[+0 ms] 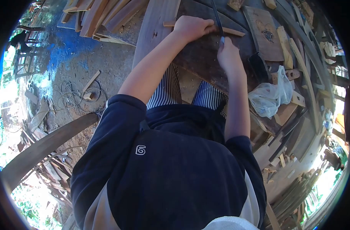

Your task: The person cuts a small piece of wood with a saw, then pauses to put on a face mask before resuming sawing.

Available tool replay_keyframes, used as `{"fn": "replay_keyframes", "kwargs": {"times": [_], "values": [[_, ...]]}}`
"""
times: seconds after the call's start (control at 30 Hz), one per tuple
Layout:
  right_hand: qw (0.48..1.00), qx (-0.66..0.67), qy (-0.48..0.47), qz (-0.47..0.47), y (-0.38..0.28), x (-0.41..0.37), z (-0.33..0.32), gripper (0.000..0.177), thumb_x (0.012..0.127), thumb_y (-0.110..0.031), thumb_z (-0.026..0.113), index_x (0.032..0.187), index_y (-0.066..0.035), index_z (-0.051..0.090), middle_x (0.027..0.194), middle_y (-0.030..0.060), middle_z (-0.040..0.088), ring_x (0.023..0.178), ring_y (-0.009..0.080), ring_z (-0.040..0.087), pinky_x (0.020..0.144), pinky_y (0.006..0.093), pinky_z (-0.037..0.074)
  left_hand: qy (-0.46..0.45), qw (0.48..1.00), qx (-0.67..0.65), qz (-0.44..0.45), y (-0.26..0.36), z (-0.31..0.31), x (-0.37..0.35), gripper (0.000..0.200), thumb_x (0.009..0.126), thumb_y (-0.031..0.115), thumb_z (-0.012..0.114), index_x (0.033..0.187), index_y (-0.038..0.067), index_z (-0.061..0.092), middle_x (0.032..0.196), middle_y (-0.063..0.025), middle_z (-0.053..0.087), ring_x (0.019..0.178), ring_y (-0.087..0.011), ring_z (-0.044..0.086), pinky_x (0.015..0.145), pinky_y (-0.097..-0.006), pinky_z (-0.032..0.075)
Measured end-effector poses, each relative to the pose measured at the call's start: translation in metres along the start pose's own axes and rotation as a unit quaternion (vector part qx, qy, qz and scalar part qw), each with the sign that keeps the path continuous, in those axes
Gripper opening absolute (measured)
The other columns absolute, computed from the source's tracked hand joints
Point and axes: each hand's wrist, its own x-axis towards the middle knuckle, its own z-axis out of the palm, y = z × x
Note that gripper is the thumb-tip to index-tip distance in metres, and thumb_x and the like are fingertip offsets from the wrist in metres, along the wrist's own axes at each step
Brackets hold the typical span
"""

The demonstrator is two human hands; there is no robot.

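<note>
My left hand [192,28] is closed over a thin wooden strip [234,32], pressing it near the dark bench top [198,57]. The strip's two ends stick out on either side of that hand. In my right hand [229,54] is the pale handle of a narrow, dark-bladed saw [217,18]. Its blade points away from me and crosses the strip just right of my left fingers. I cannot make out the teeth or any cut. A wide plank [152,36] runs lengthwise beside the bench top, under my left forearm.
Wooden boards [102,17] are stacked at the upper left. A flat board [261,36] bearing a small pile of nails [267,35] lies to the right, with a clear plastic bag [272,94] nearer me. Tangled cord [77,96] and offcuts lie on the floor at left.
</note>
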Motion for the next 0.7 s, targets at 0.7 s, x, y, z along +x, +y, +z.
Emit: {"fn": "replay_keyframes", "kwargs": {"times": [0.7], "values": [[0.997,0.065,0.027,0.019,0.024,-0.092,0.003,0.021,0.102,-0.022,0.043,0.106,-0.003,0.05,0.085,0.0324,0.064,0.086,0.0502,0.063,0.068,0.0557,0.05,0.0,1.0,-0.025,-0.019,0.002,-0.002,0.001,0.037,0.098,0.053,0.043,0.103,0.022,0.063,0.085,-0.0048,0.072,0.084,-0.0267,0.07,0.066,-0.0445,0.053]]}}
